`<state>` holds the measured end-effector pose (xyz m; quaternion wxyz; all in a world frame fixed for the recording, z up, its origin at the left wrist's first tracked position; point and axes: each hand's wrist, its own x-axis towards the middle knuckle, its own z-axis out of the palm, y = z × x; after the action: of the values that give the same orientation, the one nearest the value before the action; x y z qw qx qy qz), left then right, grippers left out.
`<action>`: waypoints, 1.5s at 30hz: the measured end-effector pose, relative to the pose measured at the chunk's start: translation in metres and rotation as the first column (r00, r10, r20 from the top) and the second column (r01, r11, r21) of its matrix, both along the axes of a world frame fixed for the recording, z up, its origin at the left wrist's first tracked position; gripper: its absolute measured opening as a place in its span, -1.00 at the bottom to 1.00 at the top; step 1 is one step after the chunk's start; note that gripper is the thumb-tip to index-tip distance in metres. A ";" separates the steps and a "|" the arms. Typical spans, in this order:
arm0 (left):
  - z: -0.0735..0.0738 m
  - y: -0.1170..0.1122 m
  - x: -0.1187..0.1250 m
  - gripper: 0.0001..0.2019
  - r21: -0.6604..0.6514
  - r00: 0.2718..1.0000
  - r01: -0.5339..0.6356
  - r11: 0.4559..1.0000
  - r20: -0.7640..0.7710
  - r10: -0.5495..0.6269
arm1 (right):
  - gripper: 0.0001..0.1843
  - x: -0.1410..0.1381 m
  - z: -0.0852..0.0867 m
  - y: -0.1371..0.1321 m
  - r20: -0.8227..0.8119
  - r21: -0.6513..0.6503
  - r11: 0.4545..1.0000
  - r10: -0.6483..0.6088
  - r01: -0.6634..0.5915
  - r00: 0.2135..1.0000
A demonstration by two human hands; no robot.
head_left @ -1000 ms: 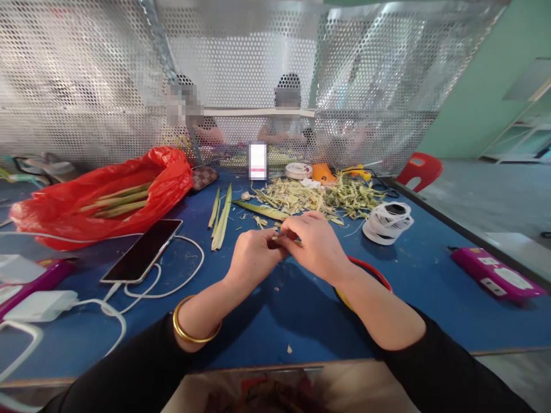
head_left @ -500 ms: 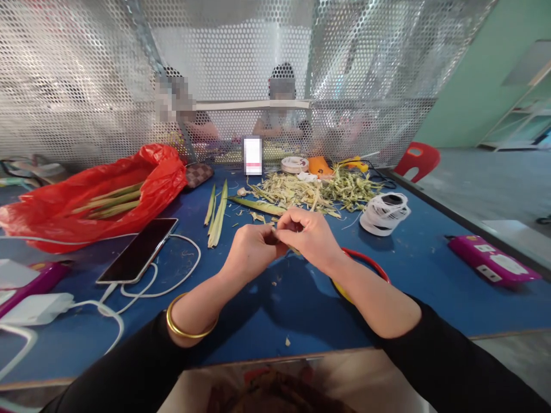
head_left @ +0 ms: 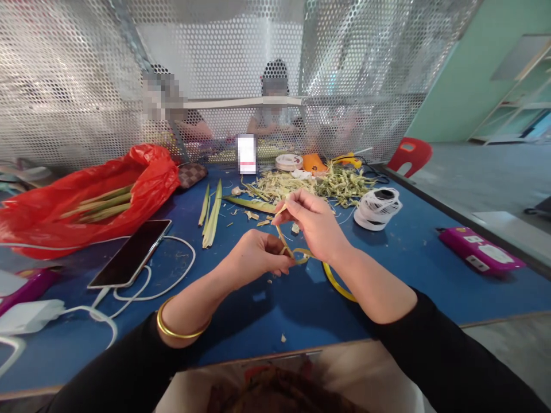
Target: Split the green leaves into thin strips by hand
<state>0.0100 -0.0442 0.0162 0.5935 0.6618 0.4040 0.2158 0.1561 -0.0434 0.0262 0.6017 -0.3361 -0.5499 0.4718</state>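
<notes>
Above the blue table [head_left: 413, 269], my left hand [head_left: 253, 256] pinches the lower end of a thin yellow-green leaf strip [head_left: 287, 248]. My right hand [head_left: 312, 221] pinches the same strip higher up, so it runs stretched and looped between the two hands. Both hands are closed on it. A gold bangle [head_left: 178, 327] sits on my left wrist. Just under my right forearm lies a yellow and red ring-shaped object [head_left: 333, 281], partly hidden.
A red plastic bag [head_left: 77, 195] with green stalks lies at the left, beside a phone [head_left: 131, 252] on a white cable. Loose green leaves [head_left: 210, 212], a heap of shreds [head_left: 310, 186], a white tape roll [head_left: 377, 207] and a magenta box [head_left: 480, 255] lie around. People sit behind the perforated metal screen [head_left: 64, 86].
My hands were pressed together on the strip; now my right hand has risen and drawn it out, while my left hand has dropped slightly toward me.
</notes>
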 end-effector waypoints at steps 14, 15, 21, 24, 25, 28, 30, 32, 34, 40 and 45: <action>0.007 -0.001 -0.005 -0.76 -0.168 0.989 -0.026 0.985 0.142 0.050 | -0.86 -0.007 -0.008 0.002 0.047 0.004 1.000 -0.003 0.003 0.999; 0.007 -0.001 -0.005 -0.75 -0.193 0.986 -0.041 0.980 0.153 0.071 | -0.86 -0.008 -0.009 0.002 0.047 -0.002 1.000 -0.002 0.002 0.999; 0.007 0.002 -0.006 -0.77 -0.288 0.943 -0.154 0.945 0.244 0.228 | -0.89 0.003 -0.004 0.005 0.118 -0.021 1.000 0.009 -0.007 0.993; 0.008 0.006 -0.009 -0.78 -0.288 0.908 -0.217 0.933 0.290 0.301 | -0.79 0.015 0.001 0.007 0.348 -0.047 0.996 0.084 -0.072 0.934; 0.008 0.007 -0.010 -0.78 -0.284 0.903 -0.227 0.931 0.297 0.311 | -0.80 0.018 0.003 0.007 0.435 -0.051 0.991 0.131 -0.121 0.891; 0.008 0.008 -0.011 -0.79 -0.276 0.907 -0.233 0.932 0.285 0.311 | -0.81 0.022 0.003 0.008 0.588 0.004 0.990 0.114 -0.144 0.800; 0.008 0.008 -0.012 -0.80 -0.273 0.920 -0.222 0.936 0.259 0.293 | -0.81 0.021 0.002 0.007 0.615 0.079 0.995 -0.002 -0.059 0.788; 0.008 0.008 -0.011 -0.82 -0.263 0.928 -0.224 0.938 0.235 0.287 | -0.82 0.019 0.001 0.007 0.639 0.159 0.987 -0.121 0.024 0.760; 0.008 0.009 -0.011 -0.84 -0.248 0.928 -0.236 0.940 0.231 0.294 | -0.83 0.015 -0.001 0.005 0.647 0.248 0.964 -0.239 0.096 0.724; 0.007 0.010 -0.010 -0.84 -0.235 0.927 -0.261 0.936 0.210 0.311 | -0.83 0.007 -0.006 0.003 0.648 0.463 0.864 -0.482 0.198 0.590; 0.009 0.011 -0.012 -0.82 -0.269 0.900 -0.296 0.916 0.243 0.362 | -0.82 0.009 -0.004 0.001 0.645 0.566 0.803 -0.573 0.188 0.505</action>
<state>-0.0015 -0.0330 0.0248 0.6715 0.4733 0.4418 0.3603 0.1650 -0.0420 0.0221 0.4417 -0.4850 -0.7547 -0.0088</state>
